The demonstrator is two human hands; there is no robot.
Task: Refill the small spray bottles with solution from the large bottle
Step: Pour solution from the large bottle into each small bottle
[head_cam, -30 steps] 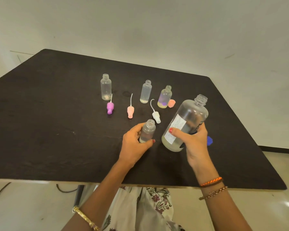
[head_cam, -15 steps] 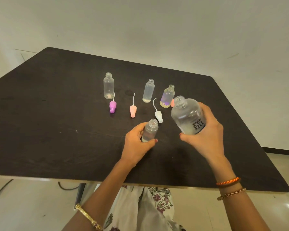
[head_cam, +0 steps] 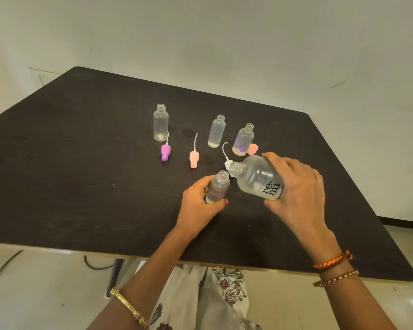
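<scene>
Here, in the head view, the large bottle [head_cam: 260, 178] is being gripped by the right hand [head_cam: 298, 186], with the fingers curled over its far side and the thumb under its base. It is being held tipped to the left, above the table [head_cam: 81, 163], with its open neck just beside and slightly above the mouth of the small bottle [head_cam: 218, 186]. No stream is being seen between the two openings. The small bottle is being held upright on the table by the left hand [head_cam: 198, 206], with the thumb and fingers wrapped round its lower body; a little liquid is showing at its bottom.

Three more uncapped bottles are standing further back: one at the left [head_cam: 160, 122], one in the middle [head_cam: 216, 131] and one at the right [head_cam: 243, 140]. The spray heads are lying between them and the hands: a purple one [head_cam: 165, 151], a pink one [head_cam: 194, 158] and a white one [head_cam: 226, 160], the last being partly hidden behind the large neck. A pink cap [head_cam: 252, 149] is lying beside the right rear bottle.

The pour is judged to be just beginning. The large neck is best being brought directly over the small mouth, lip almost touching lip, and tilted slowly, since the small opening is narrow and a spill is likely. The small bottle is best being kept firmly upright, and the level watched through its clear wall.
</scene>
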